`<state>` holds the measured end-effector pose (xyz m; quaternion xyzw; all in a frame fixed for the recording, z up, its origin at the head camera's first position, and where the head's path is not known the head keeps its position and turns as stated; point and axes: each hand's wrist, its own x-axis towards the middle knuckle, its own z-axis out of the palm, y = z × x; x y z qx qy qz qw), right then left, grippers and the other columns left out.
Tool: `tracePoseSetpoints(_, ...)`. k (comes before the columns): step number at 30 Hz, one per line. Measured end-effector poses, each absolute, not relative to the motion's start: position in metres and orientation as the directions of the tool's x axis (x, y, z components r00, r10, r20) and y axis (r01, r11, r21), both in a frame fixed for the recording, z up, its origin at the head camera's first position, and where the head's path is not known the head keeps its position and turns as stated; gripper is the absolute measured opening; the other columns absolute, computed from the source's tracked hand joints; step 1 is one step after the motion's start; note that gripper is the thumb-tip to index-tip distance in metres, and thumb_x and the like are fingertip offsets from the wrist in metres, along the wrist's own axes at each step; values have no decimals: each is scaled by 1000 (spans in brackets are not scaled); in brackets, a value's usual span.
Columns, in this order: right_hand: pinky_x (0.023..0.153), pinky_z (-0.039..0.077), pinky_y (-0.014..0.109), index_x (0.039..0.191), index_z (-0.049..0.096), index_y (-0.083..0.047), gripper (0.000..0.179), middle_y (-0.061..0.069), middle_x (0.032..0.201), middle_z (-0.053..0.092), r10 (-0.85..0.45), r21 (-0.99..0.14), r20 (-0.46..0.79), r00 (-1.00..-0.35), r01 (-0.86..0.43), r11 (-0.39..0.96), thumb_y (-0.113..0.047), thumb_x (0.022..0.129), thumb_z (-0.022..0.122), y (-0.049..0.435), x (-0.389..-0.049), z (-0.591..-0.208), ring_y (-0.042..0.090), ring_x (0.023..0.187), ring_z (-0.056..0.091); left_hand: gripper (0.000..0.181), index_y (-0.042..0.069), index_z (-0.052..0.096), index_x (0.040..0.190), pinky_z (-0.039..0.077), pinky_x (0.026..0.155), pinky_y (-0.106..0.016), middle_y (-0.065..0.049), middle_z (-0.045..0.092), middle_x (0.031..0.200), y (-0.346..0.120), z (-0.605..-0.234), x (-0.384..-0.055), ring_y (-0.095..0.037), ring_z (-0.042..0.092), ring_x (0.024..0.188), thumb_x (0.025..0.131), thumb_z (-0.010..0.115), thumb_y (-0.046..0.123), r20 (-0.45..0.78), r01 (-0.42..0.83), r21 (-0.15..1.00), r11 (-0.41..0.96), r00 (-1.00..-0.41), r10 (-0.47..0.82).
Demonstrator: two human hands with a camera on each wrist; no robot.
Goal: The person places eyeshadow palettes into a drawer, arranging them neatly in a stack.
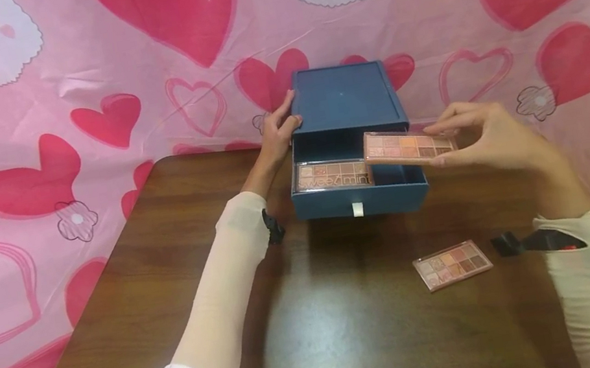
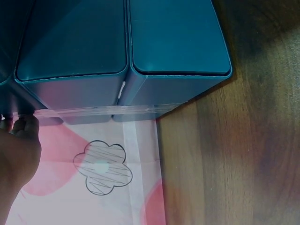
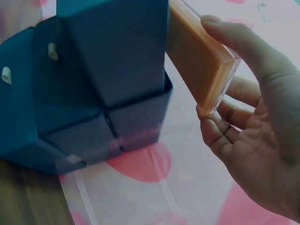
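A blue drawer box [image 1: 347,96] stands at the back of the table with its top drawer [image 1: 328,204] pulled out by a white tab [image 1: 358,209]. Inside the drawer's left part lies an eyeshadow palette [image 1: 329,176] with lettering on its clear lid. My right hand [image 1: 490,133] pinches a second eyeshadow palette [image 1: 409,145] by its right end, thumb below and fingers above, over the drawer's right part. That palette's orange-pink back [image 3: 199,61] shows in the right wrist view. Against the box's left side rests my left hand [image 1: 278,131], fingers stretched along the top edge.
A third palette [image 1: 453,265] lies on the wooden table [image 1: 170,285], in front of the drawer to the right. Lower blue drawers [image 3: 70,84] sit beneath the pulled-out one. A pink heart-print cloth [image 1: 91,68] hangs close behind the box.
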<state>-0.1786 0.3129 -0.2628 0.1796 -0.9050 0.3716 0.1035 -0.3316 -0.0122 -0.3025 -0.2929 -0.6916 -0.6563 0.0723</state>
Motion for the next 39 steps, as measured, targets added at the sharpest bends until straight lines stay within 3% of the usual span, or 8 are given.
tracePoseSetpoints(4, 72, 51, 8, 119, 72, -11, 54, -7, 104, 64, -257, -669, 285, -924, -383, 637, -9, 67, 87, 299, -185, -263, 3, 90, 60, 62, -10, 37, 144, 23, 125, -35, -26, 28, 156, -12, -304, -332, -31, 28, 149, 85, 50, 6, 472, 490, 872, -26, -825, 311)
tracePoseSetpoints(11, 79, 45, 18, 117, 73, -19, 49, -6, 103, 63, -304, -623, 275, -912, -410, 666, -22, 70, 87, 273, -199, -262, 9, 97, 52, 61, -8, 38, 144, 24, 124, -33, -22, 30, 157, -12, -303, -332, -30, 29, 149, 86, 50, 7, 473, 493, 870, -9, -829, 300)
tracePoseSetpoints(15, 71, 45, 22, 117, 73, -20, 49, -7, 102, 64, -347, -585, 267, -899, -438, 682, -26, 70, 87, 259, -205, -262, 10, 91, 51, 61, -8, 39, 143, 25, 124, -32, -24, 30, 156, -12, -304, -332, -30, 30, 149, 86, 50, 7, 478, 503, 864, 13, -828, 294)
tracePoseSetpoints(31, 71, 46, 25, 118, 72, -11, 54, 0, 103, 65, -434, -487, 235, -870, -492, 722, -30, 70, 87, 225, -218, -269, 12, 90, 52, 60, -12, 40, 141, 25, 124, -33, -29, 32, 153, -10, -305, -333, -32, 31, 147, 84, 50, 4, 510, 528, 849, -14, -812, 284)
tracePoseSetpoints(39, 70, 45, 28, 116, 72, -9, 55, 3, 102, 66, -454, -443, 239, -859, -512, 736, -33, 69, 87, 217, -222, -271, 16, 88, 54, 59, -11, 40, 141, 24, 124, -34, -26, 33, 154, -10, -304, -331, -31, 31, 148, 85, 50, 4, 502, 518, 855, -22, -817, 283)
